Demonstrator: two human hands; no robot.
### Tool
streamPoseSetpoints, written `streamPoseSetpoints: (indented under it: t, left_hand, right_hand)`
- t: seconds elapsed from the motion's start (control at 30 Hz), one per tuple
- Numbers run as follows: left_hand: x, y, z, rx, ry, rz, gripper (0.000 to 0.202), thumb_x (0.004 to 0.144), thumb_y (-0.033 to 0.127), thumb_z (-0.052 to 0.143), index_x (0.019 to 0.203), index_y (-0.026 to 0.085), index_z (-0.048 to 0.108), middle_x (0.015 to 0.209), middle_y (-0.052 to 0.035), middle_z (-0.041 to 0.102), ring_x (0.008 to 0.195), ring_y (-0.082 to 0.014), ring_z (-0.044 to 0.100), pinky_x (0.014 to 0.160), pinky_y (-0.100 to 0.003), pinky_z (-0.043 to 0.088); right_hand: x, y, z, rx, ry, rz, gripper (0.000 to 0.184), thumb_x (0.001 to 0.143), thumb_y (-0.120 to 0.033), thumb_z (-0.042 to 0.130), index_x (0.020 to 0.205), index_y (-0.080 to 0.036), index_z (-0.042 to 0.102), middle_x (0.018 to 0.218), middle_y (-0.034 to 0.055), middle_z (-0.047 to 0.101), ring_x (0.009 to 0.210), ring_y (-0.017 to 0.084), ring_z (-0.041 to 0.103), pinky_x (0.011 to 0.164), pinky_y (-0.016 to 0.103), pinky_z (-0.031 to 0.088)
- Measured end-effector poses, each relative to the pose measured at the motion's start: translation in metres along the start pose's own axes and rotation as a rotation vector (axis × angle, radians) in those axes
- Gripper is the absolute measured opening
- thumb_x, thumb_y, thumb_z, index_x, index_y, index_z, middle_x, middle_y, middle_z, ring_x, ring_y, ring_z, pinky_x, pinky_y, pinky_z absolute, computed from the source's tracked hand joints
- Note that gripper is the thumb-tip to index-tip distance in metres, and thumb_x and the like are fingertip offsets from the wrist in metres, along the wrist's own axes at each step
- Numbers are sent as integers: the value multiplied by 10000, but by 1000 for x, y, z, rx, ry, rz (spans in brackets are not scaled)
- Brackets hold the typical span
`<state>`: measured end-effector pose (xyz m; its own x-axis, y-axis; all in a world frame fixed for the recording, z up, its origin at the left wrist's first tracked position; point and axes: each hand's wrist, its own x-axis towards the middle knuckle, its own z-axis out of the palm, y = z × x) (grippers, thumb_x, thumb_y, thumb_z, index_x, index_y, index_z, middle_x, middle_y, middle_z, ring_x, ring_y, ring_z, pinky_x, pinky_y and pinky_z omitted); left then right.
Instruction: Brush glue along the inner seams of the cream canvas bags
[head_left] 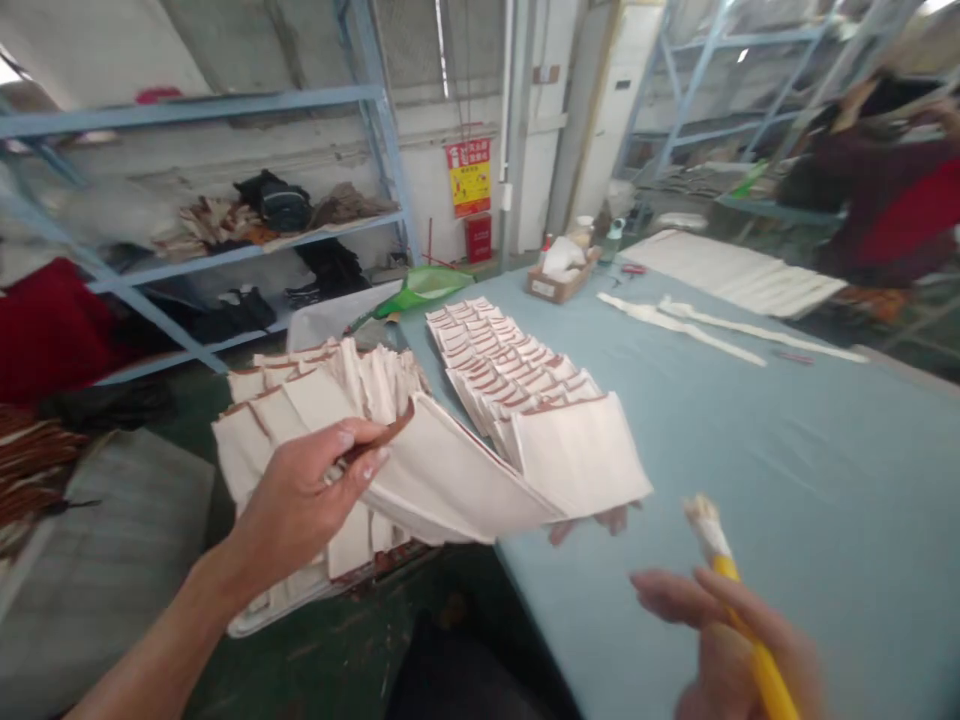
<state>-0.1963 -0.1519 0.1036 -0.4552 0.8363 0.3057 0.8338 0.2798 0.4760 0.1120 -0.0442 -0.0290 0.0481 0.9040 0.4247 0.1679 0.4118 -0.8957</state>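
My left hand [304, 495] grips a fanned stack of cream fabric pieces [450, 480] with brown-red edges, held over the near left edge of the blue-grey table [787, 450]. A fingertip shows under the stack's right end. My right hand [720, 640], blurred at the lower right, holds a yellow-handled brush [739, 610] with pale bristles pointing up, just right of the stack. A long overlapping row of the same fabric pieces [510, 360] lies on the table beyond.
More fabric pieces sit in a pile [300, 400] left of the table. A cardboard box [559, 275] with bottles, long cream strips [697, 325] and a cream sheet [742, 270] lie farther back. Blue metal shelving [225, 170] stands left. Another person [885, 190] works at far right.
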Motion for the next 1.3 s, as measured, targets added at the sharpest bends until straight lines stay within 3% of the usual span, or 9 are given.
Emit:
streamPoseSetpoints:
  t: [0.1, 0.27, 0.47, 0.57, 0.73, 0.97, 1.07, 1.17, 1.3]
  left_hand:
    - [-19, 38, 40, -194, -148, 87, 290, 975, 386, 599, 1082, 218, 809, 1035, -46, 849, 924, -229, 785, 826, -255, 594]
    - [-43, 82, 93, -416, -442, 266, 243, 1041, 306, 570, 1117, 246, 794, 1107, -30, 833, 1025, -189, 777, 896, -230, 602]
    - [-59, 114, 146, -288, -115, 604, 249, 1037, 136, 560, 1216, 199, 722, 1300, -84, 776, 1194, -167, 741, 1108, -244, 527]
    - [-69, 124, 164, -299, -59, 634, 258, 1030, 125, 576, 1259, 168, 688, 1349, -120, 737, 1249, -175, 714, 1123, -250, 522]
    - [-81, 133, 172, -514, -177, 401, 102, 1000, 188, 607, 1015, 203, 706, 1011, -40, 760, 937, -156, 744, 823, -213, 603]
    - [-70, 127, 169, -646, -892, 150, 305, 989, 421, 599, 794, 192, 655, 719, -5, 683, 673, -174, 632, 625, -249, 527]
    - [-56, 127, 166, -661, -989, 154, 355, 999, 459, 545, 779, 194, 626, 746, -16, 671, 702, -177, 606, 659, -258, 509]
    - [-41, 126, 162, -725, -1040, 187, 336, 997, 453, 530, 821, 192, 645, 805, -30, 676, 774, -194, 619, 716, -268, 522]
    - [-23, 125, 158, -801, -1056, 197, 314, 986, 456, 577, 852, 189, 673, 793, -26, 659, 777, -197, 603, 733, -276, 539]
  right_hand:
    - [7, -4, -20, -148, -82, -275, 267, 1080, -407, 527, 1197, -213, 668, 943, 64, 840, 798, 212, 812, 765, 330, 619]
    - [-7, -11, -49, -216, -247, -243, 272, 1113, -391, 463, 1192, -239, 675, 860, 19, 810, 678, 164, 772, 655, 249, 585]
    - [-28, -5, -84, -272, -169, -247, 224, 1111, -356, 484, 1069, -234, 667, 694, -12, 727, 497, 136, 668, 522, 215, 517]
    - [-30, -1, -99, -316, -150, -232, 147, 1100, -280, 494, 1123, -231, 631, 678, -31, 705, 467, 123, 644, 502, 194, 505]
    - [-41, 6, -109, -416, -79, -163, 136, 1097, -254, 494, 1146, -228, 618, 658, -49, 679, 451, 118, 625, 494, 195, 487]
    - [-60, 8, -98, -474, 27, -60, 175, 1099, -305, 511, 1128, -215, 659, 659, -48, 671, 450, 105, 598, 489, 199, 469]
    - [-57, 2, -94, -399, 108, -19, 317, 1111, -421, 460, 1175, -201, 679, 634, -41, 639, 469, 121, 585, 494, 226, 469]
    - [-41, -14, -95, -234, 331, 86, 487, 1092, -564, 417, 1193, -172, 689, 606, -36, 602, 454, 121, 528, 456, 225, 420]
    - [-18, -52, -101, 70, 584, 150, 417, 1032, -544, 553, 862, -193, 699, 556, -53, 506, 391, 83, 415, 376, 191, 296]
